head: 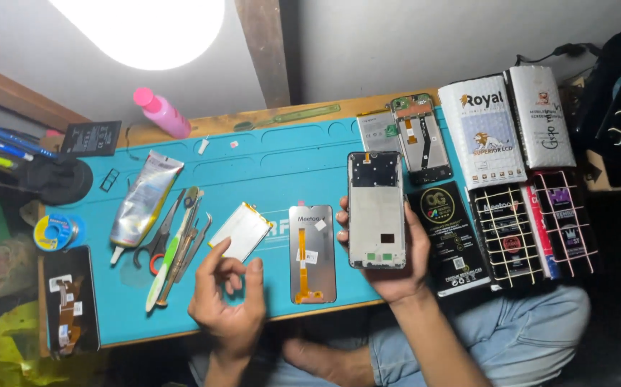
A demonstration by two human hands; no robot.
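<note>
My right hand (403, 276) holds a phone frame (376, 209) upright from behind, its grey inner side facing me, above the teal work mat (275, 165). My left hand (228, 304) hovers over the mat's front edge with thumb and fingers curled, holding nothing I can see. A white phone battery (240, 230) lies just above that hand. Between the hands lies a replacement screen (312, 253), face down, with an orange flex cable.
Scissors, tweezers and pry tools (174, 244) lie left of the battery beside a glue tube (143, 197). A pink bottle (161, 112) stands at the back. Another opened phone (419, 137) and several boxed screens (504, 186) crowd the right. A dark phone part (71, 299) lies far left.
</note>
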